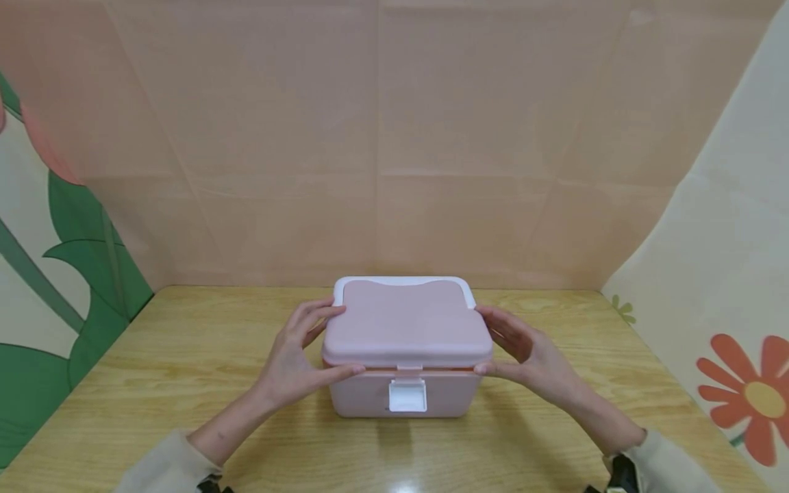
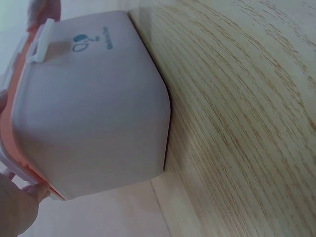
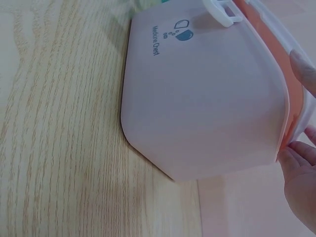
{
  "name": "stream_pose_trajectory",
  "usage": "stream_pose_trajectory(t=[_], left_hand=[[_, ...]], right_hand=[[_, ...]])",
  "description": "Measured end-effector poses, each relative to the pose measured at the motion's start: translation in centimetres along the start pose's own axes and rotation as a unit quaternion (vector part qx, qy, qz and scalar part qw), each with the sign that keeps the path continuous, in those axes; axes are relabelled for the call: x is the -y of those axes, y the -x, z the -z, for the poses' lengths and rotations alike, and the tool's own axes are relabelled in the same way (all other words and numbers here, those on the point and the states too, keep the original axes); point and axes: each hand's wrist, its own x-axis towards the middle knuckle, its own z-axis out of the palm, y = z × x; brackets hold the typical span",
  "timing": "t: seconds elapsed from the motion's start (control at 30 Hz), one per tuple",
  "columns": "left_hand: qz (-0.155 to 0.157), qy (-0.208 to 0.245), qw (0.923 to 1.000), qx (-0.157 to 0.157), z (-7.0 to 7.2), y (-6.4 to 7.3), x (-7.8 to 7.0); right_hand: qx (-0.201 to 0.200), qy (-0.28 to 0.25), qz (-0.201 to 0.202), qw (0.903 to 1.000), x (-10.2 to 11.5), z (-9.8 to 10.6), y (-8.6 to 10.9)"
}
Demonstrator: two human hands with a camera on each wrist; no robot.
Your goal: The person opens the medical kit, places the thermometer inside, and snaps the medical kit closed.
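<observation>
A pale pink medicine chest [image 1: 364,399] with a white-edged lid [image 1: 407,322] stands upright on the table. The lid is raised slightly at the front, and an orange inner rim [image 3: 269,34] shows in the gap. Its white front latch [image 1: 407,396] hangs flipped open. My left hand [image 1: 296,359] holds the lid's left side, thumb at the front edge and fingers farther back. On the opposite side my right hand [image 1: 536,352] grips the lid the same way. In the right wrist view, the print on the front reads "Medicine Chest". What lies inside is hidden.
The wood-grain table [image 1: 216,349] extends around the chest. Behind it hangs a plain pinkish-tan cloth [image 1: 382,144]. Sheets printed with green leaves [image 1: 92,274] and an orange flower [image 1: 764,397] flank the table.
</observation>
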Motion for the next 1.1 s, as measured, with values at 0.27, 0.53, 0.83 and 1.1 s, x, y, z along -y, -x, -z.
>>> stream_pose_trajectory(t=[0.27, 0.53, 0.83, 1.1], left_hand=[[-0.006, -0.005, 1.0000, 0.002, -0.04, 0.03, 0.10], [-0.015, -0.005, 0.9999, 0.003, -0.16, 0.14, 0.25], [-0.012, -0.015, 0.9998, 0.003, -0.25, 0.28, 0.31], [-0.018, -0.029, 0.9994, 0.004, -0.25, 0.37, 0.35]], right_hand=[[0.004, -0.009, -0.004, 0.9999, -0.32, 0.00, 0.19], [0.002, -0.010, 0.000, 1.0000, -0.51, -0.11, 0.35], [0.005, -0.022, 0.002, 0.9998, -0.64, -0.24, 0.55], [0.005, -0.030, 0.002, 0.9995, -0.74, -0.37, 0.56]])
